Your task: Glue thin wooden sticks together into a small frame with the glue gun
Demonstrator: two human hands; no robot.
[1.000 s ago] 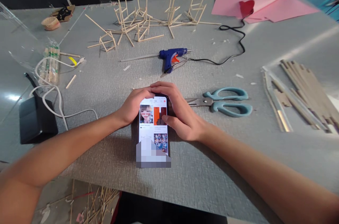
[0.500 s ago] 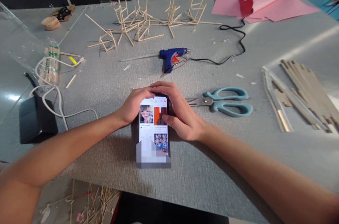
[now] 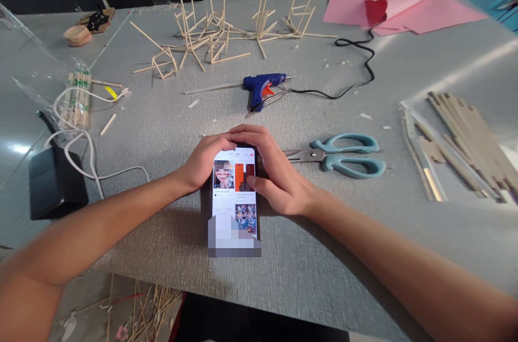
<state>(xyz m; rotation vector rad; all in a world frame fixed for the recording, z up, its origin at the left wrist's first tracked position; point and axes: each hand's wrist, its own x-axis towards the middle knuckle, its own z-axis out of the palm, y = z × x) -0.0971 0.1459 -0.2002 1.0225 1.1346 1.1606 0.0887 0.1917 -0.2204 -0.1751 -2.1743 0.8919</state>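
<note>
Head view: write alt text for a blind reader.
The left hand and right hand hold a lit phone on a grey table. Teal scissors lie to its right, with a blue glue gun and stick frames beyond.

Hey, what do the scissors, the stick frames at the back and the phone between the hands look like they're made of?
Scissors: the teal handles look like matte plastic, the blades like bare grey metal.
Stick frames: thin, pale and straw-coloured, probably unfinished wood or bamboo.
Phone: a glossy, glass-like front with a lit screen. The dark body's material is unclear.
</note>
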